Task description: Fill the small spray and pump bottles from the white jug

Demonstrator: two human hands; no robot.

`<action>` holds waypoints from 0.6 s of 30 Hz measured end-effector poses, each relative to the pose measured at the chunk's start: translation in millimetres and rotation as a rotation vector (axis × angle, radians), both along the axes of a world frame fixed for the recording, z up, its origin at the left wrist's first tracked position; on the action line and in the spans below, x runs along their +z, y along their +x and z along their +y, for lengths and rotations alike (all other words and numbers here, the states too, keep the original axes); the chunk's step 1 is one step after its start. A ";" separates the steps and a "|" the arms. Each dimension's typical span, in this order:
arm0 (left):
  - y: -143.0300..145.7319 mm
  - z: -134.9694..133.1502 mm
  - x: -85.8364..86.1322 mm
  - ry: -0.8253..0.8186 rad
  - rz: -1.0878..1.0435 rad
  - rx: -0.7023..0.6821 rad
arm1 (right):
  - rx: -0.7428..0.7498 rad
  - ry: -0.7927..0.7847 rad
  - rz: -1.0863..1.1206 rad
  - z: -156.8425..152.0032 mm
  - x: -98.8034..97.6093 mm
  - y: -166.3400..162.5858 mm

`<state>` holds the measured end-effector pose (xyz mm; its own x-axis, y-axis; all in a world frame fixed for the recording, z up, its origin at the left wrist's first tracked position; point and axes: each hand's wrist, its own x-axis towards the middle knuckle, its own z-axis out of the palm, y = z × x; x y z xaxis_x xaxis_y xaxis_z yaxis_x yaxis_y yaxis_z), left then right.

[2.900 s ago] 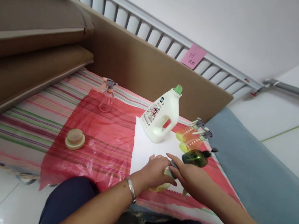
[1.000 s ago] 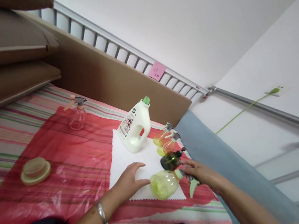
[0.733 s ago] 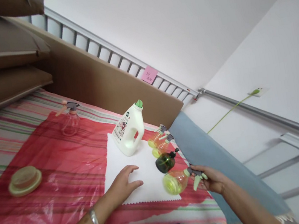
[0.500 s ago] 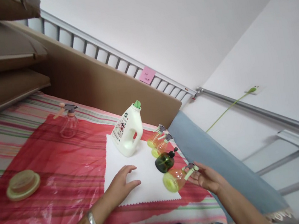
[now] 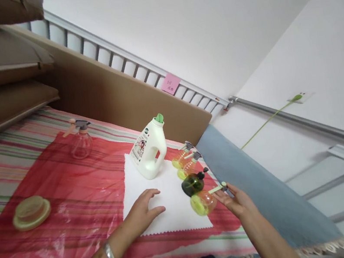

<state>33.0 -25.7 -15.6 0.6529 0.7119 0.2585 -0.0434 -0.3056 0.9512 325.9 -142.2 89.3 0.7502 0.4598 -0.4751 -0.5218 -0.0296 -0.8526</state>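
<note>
Low and right of centre, a round, see-through yellow spray bottle (image 5: 203,203) has a pale trigger (image 5: 215,189). The right hand (image 5: 238,203), loosely open, is at its head, grip unclear; the left hand (image 5: 144,210), half open, holds nothing.

Print on the jug label (image 5: 140,148) beyond the left hand (image 5: 143,212) is too small to read. Whether the right hand (image 5: 238,202) grips the spray bottle (image 5: 204,203) beside it cannot be told.
</note>
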 end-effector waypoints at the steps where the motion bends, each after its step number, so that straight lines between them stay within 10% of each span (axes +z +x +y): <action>1: 0.2 0.2 -0.9 0.004 0.002 -0.001 | -0.010 0.003 0.006 1.7 -1.5 -1.5; 18: -1.6 -3.3 -3.6 -0.047 -0.015 0.013 | 0.180 -0.093 -0.070 -13.5 -18.0 -4.8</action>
<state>31.4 -29.1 -19.3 0.6400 0.7317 0.2346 -0.0540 -0.2617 0.9636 321.1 -155.7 71.3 0.6928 0.5459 -0.4712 -0.4404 -0.1971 -0.8759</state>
